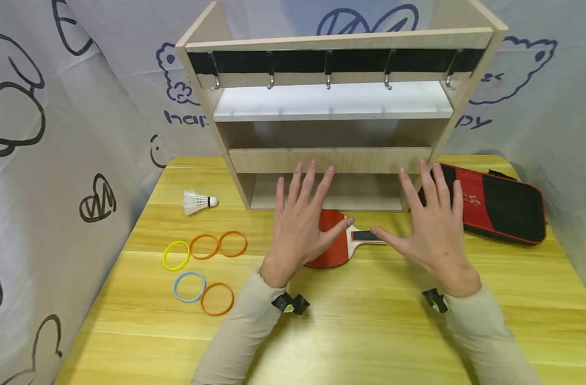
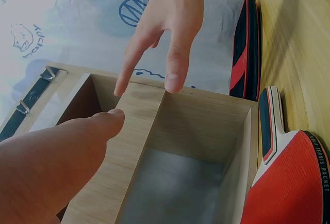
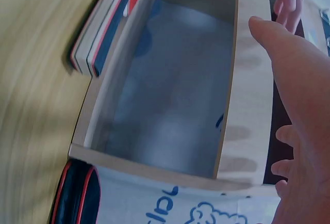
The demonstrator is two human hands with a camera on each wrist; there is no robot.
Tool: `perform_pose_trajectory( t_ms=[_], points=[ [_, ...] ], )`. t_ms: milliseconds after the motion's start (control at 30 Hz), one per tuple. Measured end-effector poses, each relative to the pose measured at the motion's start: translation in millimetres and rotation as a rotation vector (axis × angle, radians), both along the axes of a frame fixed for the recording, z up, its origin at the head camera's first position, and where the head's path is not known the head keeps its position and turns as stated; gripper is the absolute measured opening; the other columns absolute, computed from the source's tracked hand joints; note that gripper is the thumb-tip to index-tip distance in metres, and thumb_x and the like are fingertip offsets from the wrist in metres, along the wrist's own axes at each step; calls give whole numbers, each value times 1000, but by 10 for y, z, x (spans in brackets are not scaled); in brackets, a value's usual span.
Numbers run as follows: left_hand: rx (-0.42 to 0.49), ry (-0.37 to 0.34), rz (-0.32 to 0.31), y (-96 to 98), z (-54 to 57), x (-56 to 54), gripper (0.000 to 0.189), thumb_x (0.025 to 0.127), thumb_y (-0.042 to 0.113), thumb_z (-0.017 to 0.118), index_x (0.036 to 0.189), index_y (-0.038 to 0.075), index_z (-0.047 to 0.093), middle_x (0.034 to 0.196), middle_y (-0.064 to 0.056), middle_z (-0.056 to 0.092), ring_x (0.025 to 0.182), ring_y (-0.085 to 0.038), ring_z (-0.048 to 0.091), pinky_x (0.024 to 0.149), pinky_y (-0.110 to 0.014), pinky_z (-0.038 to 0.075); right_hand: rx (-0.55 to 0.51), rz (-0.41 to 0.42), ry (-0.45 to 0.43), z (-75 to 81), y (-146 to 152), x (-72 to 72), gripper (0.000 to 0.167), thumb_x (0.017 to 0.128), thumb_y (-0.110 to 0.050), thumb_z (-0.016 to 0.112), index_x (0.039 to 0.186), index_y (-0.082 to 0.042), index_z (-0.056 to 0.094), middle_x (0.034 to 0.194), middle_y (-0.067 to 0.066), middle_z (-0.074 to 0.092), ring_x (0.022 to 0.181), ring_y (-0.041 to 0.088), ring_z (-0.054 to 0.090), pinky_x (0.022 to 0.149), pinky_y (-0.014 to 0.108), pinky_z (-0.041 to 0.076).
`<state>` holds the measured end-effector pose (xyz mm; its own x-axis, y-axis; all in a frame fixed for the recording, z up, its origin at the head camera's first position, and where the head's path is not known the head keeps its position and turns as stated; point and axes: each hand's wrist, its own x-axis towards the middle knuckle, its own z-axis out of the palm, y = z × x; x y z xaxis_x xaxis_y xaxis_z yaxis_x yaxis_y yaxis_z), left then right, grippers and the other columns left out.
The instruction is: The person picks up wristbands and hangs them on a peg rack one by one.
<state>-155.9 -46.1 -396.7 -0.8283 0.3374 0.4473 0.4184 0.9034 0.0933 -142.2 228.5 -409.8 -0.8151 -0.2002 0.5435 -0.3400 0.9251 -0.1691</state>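
Observation:
Both hands hover over the table with fingers spread and hold nothing. My left hand (image 1: 298,222) is above a red table tennis racket (image 1: 329,256), covering part of its blade. The right hand (image 1: 434,230) hangs to the right of the racket's handle (image 1: 367,236), its thumb overlapping the handle end in the head view. Beyond the fingertips stands a wooden shelf rack (image 1: 329,160) with a row of metal hooks (image 1: 328,80) along its top. A black and red racket case (image 1: 509,208) lies beside the rack, partly behind the right hand.
On the left of the table (image 1: 351,331) lie a white shuttlecock (image 1: 199,202) and several rings: a yellow ring (image 1: 164,259), a blue ring (image 1: 175,286) and orange rings (image 1: 234,298). A white cloth (image 1: 120,107) with drawings hangs around the table.

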Motion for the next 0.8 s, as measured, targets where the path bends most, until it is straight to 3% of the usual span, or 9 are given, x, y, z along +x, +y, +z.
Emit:
perform_pose_trajectory(
  t_ms=[167,400,800],
  points=[
    [8,-12,-6,8,-7,-2,106,94,78,66,176,29,21,184,-8,21,172,-34,19,138,-66,22,-12,5,13,-6,21,-15,123,86,-104,29,174,-18,31,181,23,22,168,47,18,132,80,12],
    [7,24,-16,17,1,-27,106,93,78,68,176,28,24,183,-8,24,170,-35,23,136,-66,25,-15,15,36,29,11,-38,121,87,-103,30,174,-18,30,181,22,23,169,46,18,132,80,13],
    [11,-37,-24,-92,27,-64,101,97,76,64,176,29,22,184,-7,21,171,-35,22,138,-66,20,-57,7,17,155,99,-108,125,85,-104,33,174,-16,28,182,21,19,168,46,19,132,79,19]
  ],
)
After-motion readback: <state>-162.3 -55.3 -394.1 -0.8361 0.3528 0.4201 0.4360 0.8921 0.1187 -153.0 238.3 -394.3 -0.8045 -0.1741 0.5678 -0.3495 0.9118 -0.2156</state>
